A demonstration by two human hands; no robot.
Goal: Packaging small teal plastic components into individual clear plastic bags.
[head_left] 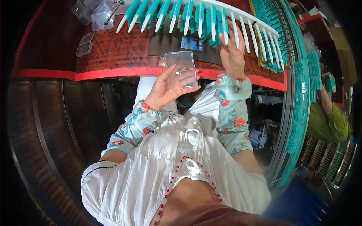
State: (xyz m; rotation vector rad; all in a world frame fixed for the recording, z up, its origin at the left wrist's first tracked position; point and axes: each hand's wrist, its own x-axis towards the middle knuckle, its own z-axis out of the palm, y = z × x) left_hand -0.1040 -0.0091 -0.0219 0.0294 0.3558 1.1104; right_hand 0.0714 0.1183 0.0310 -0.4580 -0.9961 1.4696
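My left hand [163, 87] holds a clear plastic box [182, 80] over my lap. The box is hinged open, its lid [179, 60] tilted up on the far side, and fingers show through its see-through base; nothing shows inside. Beyond it, my right hand [233, 56] reaches up under a white rack [235, 12] with long pointed prongs. Its fingers are partly covered by the prongs and lie close to a bunch of teal pieces [215, 40]; whether they grip any cannot be made out. More teal pieces [143, 8] hang between the left-hand prongs, while several prongs to the right are bare.
Several clear boxes [102, 19] are piled at the far left near a metal rod [113, 13], with another open box [85, 44] nearer. A blue card [192, 43] lies on a dark mat [158, 47]. Teal-filled racks stand right; a person in a green top [328, 122] sits beyond.
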